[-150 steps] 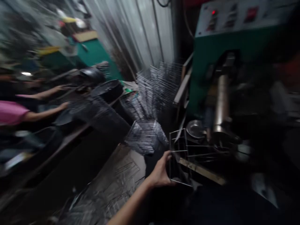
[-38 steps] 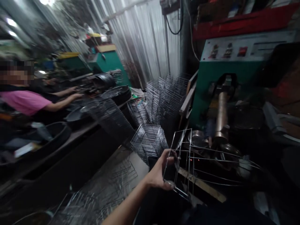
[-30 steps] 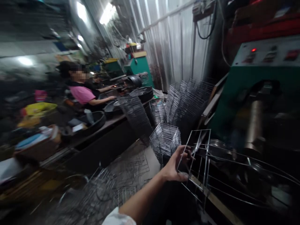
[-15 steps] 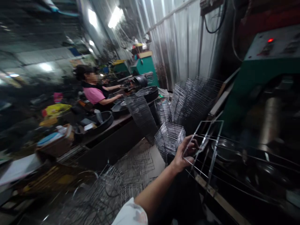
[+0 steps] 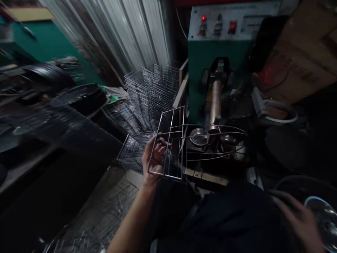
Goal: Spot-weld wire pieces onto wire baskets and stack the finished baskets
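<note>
My left hand is closed around the left side of a wire frame, a box-like rack of thin shiny rods. The frame is held up in front of a green machine; its long curved wires reach right, past the machine's copper-coloured electrode arm. At the lower right, my right hand is blurred, with its fingers stretched out and apart. Beside it is a shiny round metal bowl, and I see nothing held in those fingers.
Stacks of wire racks stand left of the machine, with another stack behind my left hand. Small metal dishes sit under the electrode arm. A cardboard box is at the right, and loose wire pieces lie on the floor.
My view has swung right, so the machine is now central and the co-worker is out of sight. My left hand still holds the wire frame. My right hand has come into view.
</note>
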`<action>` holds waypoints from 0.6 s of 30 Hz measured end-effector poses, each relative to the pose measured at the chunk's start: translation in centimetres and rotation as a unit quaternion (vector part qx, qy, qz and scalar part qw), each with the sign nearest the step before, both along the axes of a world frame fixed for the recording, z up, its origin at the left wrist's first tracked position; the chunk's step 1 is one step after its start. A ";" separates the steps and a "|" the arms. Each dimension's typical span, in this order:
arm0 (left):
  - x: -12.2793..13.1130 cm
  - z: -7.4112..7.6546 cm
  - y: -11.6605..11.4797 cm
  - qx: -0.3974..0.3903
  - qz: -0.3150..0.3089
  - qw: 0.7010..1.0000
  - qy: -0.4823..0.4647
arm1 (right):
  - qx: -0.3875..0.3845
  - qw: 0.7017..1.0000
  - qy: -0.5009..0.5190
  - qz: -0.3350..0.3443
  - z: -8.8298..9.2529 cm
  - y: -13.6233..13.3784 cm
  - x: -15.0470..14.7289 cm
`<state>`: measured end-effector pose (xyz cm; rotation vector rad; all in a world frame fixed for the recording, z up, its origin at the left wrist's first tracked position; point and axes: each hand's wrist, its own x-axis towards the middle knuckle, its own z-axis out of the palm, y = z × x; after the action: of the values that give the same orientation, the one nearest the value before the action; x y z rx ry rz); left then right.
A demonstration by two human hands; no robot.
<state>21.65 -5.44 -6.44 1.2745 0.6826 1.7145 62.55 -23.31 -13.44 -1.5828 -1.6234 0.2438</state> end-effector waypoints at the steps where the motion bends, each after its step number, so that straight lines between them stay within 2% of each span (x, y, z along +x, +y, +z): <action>1: 0.2 0.1 -0.1 0.003 0.000 1.000 0.001 | -0.003 1.000 -0.011 0.021 -0.5 1.2 -1.5; 4: 0.7 0.9 -0.6 0.012 -0.007 1.000 0.010 | 0.044 0.988 -0.106 0.102 -1.0 5.8 -6.8; 8: 0.7 2.5 -1.3 0.029 -0.002 0.999 0.022 | 0.096 0.951 -0.277 0.101 0.1 11.0 -11.8; 12: 0.7 3.5 -1.5 0.047 0.037 0.998 0.018 | 0.079 0.936 -0.331 0.093 0.5 13.2 -12.8; 18: 1.0 4.1 -0.6 0.053 0.071 0.996 -0.003 | 0.068 0.935 -0.331 0.112 0.4 14.8 -12.6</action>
<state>22.68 -6.04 -2.35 1.3199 0.7019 1.8907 49.90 -8.51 -13.02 -1.4487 -2.2821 -0.3203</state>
